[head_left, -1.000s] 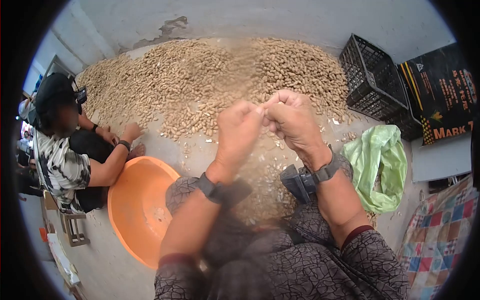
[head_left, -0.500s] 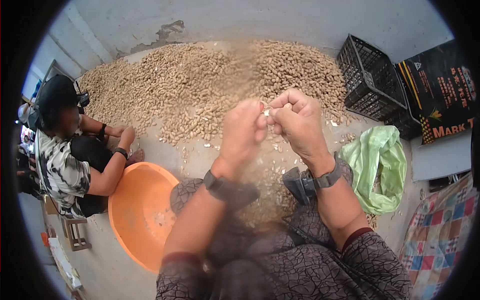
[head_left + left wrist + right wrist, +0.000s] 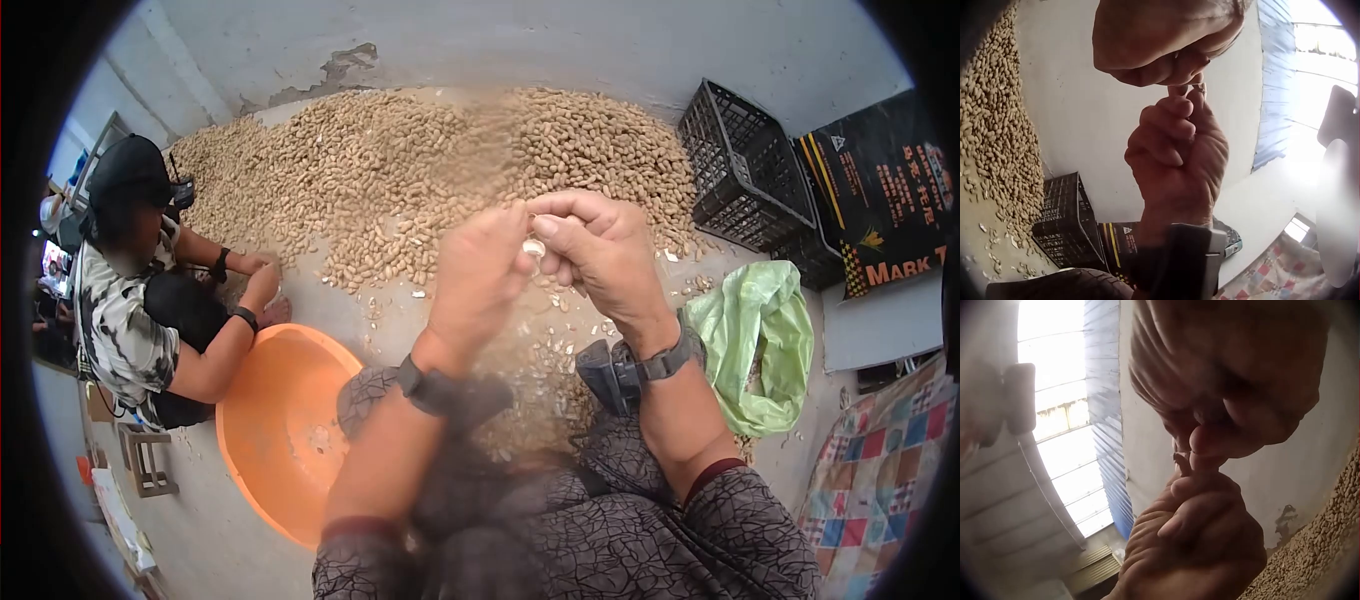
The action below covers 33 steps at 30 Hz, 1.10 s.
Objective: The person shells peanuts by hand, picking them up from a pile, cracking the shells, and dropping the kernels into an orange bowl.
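Both hands meet fingertip to fingertip above the floor. My right hand (image 3: 612, 262) pinches a peanut (image 3: 535, 247) between thumb and forefinger, and its split shell shows a whitish inner face. The fingers of my left hand (image 3: 474, 280) are curled in against the same peanut from the other side. In the right wrist view a small brown bit of shell (image 3: 1180, 464) pokes out where the fingertips come together; the rest is hidden by the fingers. Behind the hands a wide heap of unshelled peanuts (image 3: 400, 170) lies along the wall.
An orange basin (image 3: 270, 440) stands at the left, beside a crouching person (image 3: 130, 320). Broken shells (image 3: 550, 375) litter the floor below the hands. At the right are a green plastic bag (image 3: 755, 340), a black crate (image 3: 735, 170) and a printed black sack (image 3: 885, 190).
The shell between my fingertips has turned its whitish inside to view, where a second ago the fingers covered it. The crouching person's hands have come together.
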Motion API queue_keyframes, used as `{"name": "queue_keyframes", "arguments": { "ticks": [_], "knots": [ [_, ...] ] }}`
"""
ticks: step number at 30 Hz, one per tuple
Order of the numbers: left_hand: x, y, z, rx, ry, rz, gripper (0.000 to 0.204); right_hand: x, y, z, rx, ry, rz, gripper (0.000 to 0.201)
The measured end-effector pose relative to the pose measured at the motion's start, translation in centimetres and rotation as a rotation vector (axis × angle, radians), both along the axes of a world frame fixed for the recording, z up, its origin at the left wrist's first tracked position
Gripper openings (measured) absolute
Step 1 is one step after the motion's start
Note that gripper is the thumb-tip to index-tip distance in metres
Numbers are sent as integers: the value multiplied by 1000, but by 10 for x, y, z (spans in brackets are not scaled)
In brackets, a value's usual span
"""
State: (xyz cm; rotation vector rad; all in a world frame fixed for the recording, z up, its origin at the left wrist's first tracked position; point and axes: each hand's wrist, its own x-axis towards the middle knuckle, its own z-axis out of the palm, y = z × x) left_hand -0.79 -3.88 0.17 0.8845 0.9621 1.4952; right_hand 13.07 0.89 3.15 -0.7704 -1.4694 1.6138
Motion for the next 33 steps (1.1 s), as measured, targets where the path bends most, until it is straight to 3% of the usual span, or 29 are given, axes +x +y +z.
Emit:
{"name": "queue_keyframes", "arguments": {
  "ticks": [4,8,10,11,13,16,19,22,23,25,28,33],
  "knots": [
    [-2,0,-4,3,-329,-122,27,0,-5,8,-71,111,111,21],
    [-1,0,3,-48,-315,-114,25,-1,-4,2,-35,43,54,16],
    [-1,1,0,-97,-137,3,23,-3,-4,-2,186,-117,-53,11],
    [0,1,0,-97,-140,7,23,-4,-5,-4,186,-120,-49,11],
    [2,0,2,-86,-75,34,24,-6,-7,-8,720,-210,-188,8],
    [3,1,-3,-15,92,65,24,-10,-6,-18,754,-142,-215,6],
    [-4,-4,5,-95,-83,-86,27,-6,-3,-13,898,-226,-221,5],
    [-6,-2,3,-93,-32,-147,26,-3,0,-15,972,-244,-242,4],
    [-6,-2,4,-94,-33,-148,26,-2,0,-15,970,-246,-242,4],
    [-6,-2,6,-95,205,-150,24,2,1,-13,1014,-288,-221,4],
    [-11,-3,12,-105,1,-273,23,3,-5,-12,805,-181,-210,6],
    [-7,1,6,-111,-44,-267,23,10,1,-18,782,-241,-191,8]
  ]
}}
